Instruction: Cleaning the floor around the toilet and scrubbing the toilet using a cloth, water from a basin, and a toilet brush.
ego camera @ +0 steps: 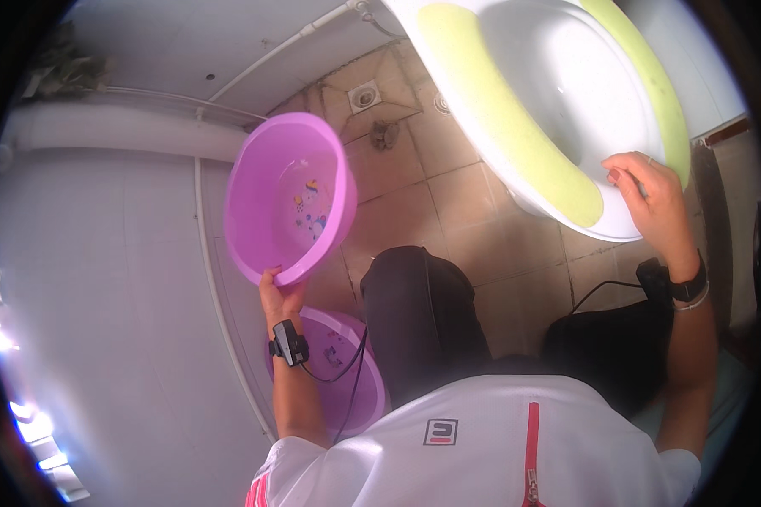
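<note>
My left hand [280, 293] grips the near rim of a purple plastic basin [253, 196], its thumb over the edge. The basin is tilted, its inside facing up, with cartoon pictures on its bottom. A second purple plastic basin [355, 405] stands below my left forearm, partly hidden by it. My right hand [650, 193] is at the near right edge of a white plastic tub with light green strips [513, 127], fingers curled and the thumb close to the index finger. Whether it touches the tub or pinches something small cannot be made out.
Brown floor tiles [456, 215] lie between the basin and the tub, with a square floor drain [364, 96] near the wall. White pipes [212, 272] run along the grey wall at left. Black cables hang from devices on both wrists. My dark-trousered knees are in front of me.
</note>
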`<state>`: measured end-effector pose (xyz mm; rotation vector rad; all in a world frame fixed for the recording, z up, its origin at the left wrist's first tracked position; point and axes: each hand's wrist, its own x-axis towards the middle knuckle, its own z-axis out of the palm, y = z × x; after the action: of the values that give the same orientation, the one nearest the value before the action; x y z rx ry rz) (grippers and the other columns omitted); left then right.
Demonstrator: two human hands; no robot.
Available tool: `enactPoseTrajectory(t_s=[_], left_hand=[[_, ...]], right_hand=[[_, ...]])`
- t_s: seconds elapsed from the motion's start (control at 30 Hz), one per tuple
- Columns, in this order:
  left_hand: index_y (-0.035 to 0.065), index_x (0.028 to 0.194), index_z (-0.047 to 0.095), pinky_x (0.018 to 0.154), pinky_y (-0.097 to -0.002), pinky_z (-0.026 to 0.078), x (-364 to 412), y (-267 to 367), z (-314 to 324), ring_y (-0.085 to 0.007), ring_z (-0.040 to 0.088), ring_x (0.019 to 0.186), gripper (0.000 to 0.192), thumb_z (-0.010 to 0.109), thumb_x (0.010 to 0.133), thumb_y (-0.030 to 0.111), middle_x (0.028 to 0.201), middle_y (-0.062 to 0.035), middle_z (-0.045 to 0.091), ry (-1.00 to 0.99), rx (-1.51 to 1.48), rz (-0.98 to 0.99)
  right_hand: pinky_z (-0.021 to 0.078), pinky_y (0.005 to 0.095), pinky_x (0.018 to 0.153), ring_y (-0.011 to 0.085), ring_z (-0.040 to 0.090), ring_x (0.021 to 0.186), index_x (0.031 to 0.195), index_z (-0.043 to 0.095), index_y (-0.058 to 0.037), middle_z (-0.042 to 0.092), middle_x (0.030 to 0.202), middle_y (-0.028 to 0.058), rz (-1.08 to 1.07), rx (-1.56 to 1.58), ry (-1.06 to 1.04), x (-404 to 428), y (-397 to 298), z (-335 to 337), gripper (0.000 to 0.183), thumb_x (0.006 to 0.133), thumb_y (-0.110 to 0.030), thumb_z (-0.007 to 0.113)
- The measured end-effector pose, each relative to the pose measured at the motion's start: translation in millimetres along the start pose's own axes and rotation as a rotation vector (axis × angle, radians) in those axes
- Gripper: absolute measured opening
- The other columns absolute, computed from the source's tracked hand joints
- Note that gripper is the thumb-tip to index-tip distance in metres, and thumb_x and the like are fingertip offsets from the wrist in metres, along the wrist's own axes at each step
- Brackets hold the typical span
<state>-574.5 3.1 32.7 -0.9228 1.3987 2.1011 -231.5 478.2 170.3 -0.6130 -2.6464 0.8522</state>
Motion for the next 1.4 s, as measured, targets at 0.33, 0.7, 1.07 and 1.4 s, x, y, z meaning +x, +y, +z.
enactPoseTrajectory(t_s=[0.33,0.7,1.07,1.4], left_hand=[[-0.0027,0.112,0.053,0.102,-0.0486,0.042,8,-6,-17,-0.0299,0.056,0.109,0.034,0.053,0.078,0.003,0.109,-0.0122,0.058,-0.328,0.007,0.257],[-0.0005,0.100,0.060,0.094,-0.0368,0.046,-25,4,-23,-0.0229,0.058,0.098,0.021,0.057,0.079,0.004,0.101,-0.0076,0.061,-0.102,0.189,0.216],[0.0006,0.103,0.059,0.088,-0.0353,0.048,-20,5,-34,-0.0215,0.058,0.096,0.024,0.058,0.079,0.004,0.098,-0.0066,0.060,0.018,0.140,-0.101],[-0.0003,0.105,0.058,0.088,-0.0338,0.046,-19,3,-22,-0.0205,0.058,0.096,0.024,0.056,0.081,0.002,0.098,-0.0062,0.059,-0.065,0.083,0.009]], right_hand=[[0.0482,0.0354,0.062,0.0299,0.063,0.068,0.095,0.063,-0.0001,0.065,0.078,0.0157,-0.050,-0.055,0.011,-76,-25,71,0.009,0.086,0.001,0.061],[0.0425,0.0389,0.058,0.0297,0.054,0.064,0.095,0.064,0.0004,0.056,0.073,0.0136,-0.117,-0.114,-0.175,-62,-11,89,0.016,0.081,0.004,0.056],[0.0428,0.0386,0.057,0.0298,0.054,0.064,0.095,0.063,0.0006,0.057,0.074,0.0140,-0.122,-0.122,-0.257,-39,1,123,0.016,0.081,0.004,0.056],[0.0473,0.0415,0.064,0.0328,0.058,0.070,0.094,0.062,0.0007,0.060,0.078,0.0148,-0.054,-0.301,-0.206,-31,15,119,0.013,0.083,0.004,0.057]])
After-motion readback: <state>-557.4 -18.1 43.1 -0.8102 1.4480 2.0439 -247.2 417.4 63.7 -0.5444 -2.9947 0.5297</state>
